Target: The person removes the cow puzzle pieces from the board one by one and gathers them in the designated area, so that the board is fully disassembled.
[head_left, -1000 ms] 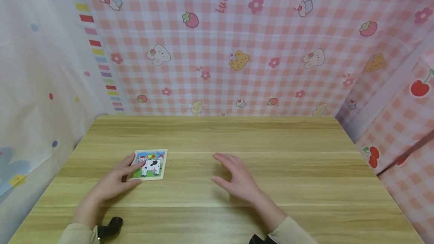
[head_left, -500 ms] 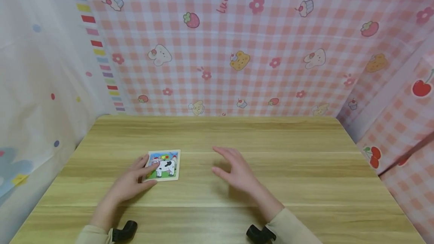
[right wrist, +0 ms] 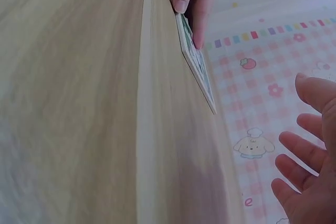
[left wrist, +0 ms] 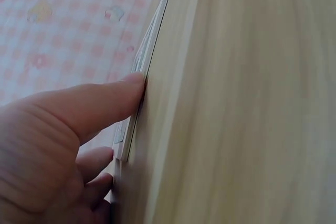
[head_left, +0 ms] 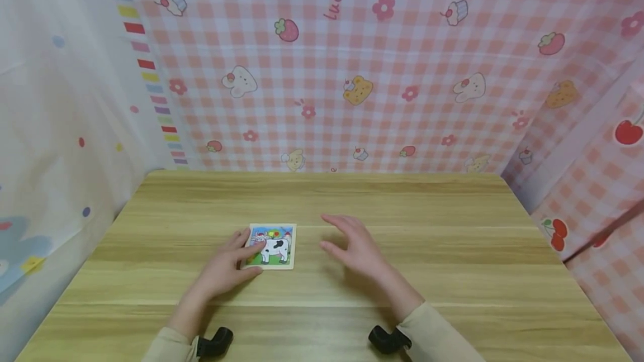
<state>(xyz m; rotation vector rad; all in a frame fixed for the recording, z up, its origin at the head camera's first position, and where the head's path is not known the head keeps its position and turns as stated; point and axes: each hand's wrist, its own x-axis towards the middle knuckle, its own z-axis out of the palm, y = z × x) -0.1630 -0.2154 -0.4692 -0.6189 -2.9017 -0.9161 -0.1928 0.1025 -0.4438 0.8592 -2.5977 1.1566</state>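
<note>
A thin square cow picture board (head_left: 278,249) with a pale border lies on the table; a black-and-white cow stands on green in its picture. My left hand (head_left: 226,267) touches its left part. The index finger rests on the picture and the thumb (left wrist: 113,103) lies against the near edge, with other fingers by the left side. In the right wrist view the board (right wrist: 195,59) shows nearly edge-on, partly covered by the left hand. To the right, my right hand (head_left: 358,249) hovers above the table, holding nothing, with thumb and fingers apart and relaxed.
The wood-grain table (head_left: 427,211) reaches back to a pink checked cloth (head_left: 322,55) with printed cartoon figures. A pale dotted curtain (head_left: 60,105) hangs at the left and more checked cloth (head_left: 598,211) at the right. Both wrists carry black camera mounts (head_left: 389,339).
The left hand has slid the cow picture board rightward across the table, closer to the right hand. My right hand stays nearly in place, shifting only slightly.
</note>
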